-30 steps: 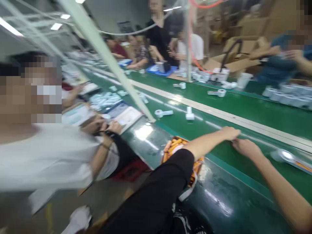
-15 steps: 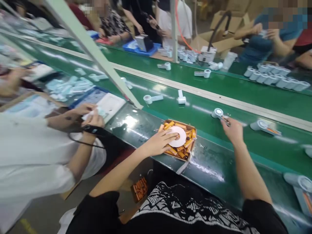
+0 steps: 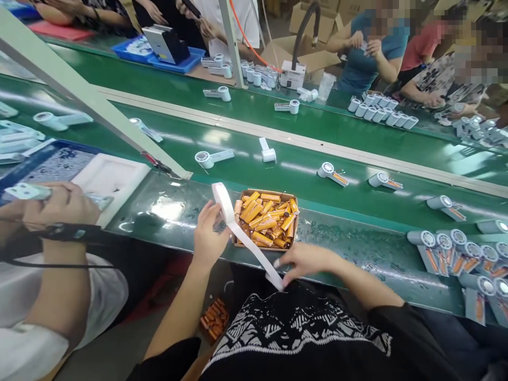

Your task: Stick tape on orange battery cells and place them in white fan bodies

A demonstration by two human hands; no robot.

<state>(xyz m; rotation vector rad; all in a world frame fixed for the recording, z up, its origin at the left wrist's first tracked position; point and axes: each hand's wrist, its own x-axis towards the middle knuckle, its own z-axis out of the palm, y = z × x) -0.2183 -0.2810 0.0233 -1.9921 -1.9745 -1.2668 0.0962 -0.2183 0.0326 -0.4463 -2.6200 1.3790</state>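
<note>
Over bench edge (image 3: 166,233), tape (image 3: 248,243) between grips

bright even overhead light; white glare patches on glossy green belt (image 3: 357,159); wide-angle bending at edges; slight softness, faces pixelated

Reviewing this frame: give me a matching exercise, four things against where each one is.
Things:
1. white tape roll
2. free end of the tape strip
3. box of orange cells
4. white foam tray

Places:
A. pinched by the right hand
B. on the dark bench edge, between the two hands
C. held up by the left hand
D. in front of the co-worker's hand at left

Pairs: 1-C, 2-A, 3-B, 4-D
</note>
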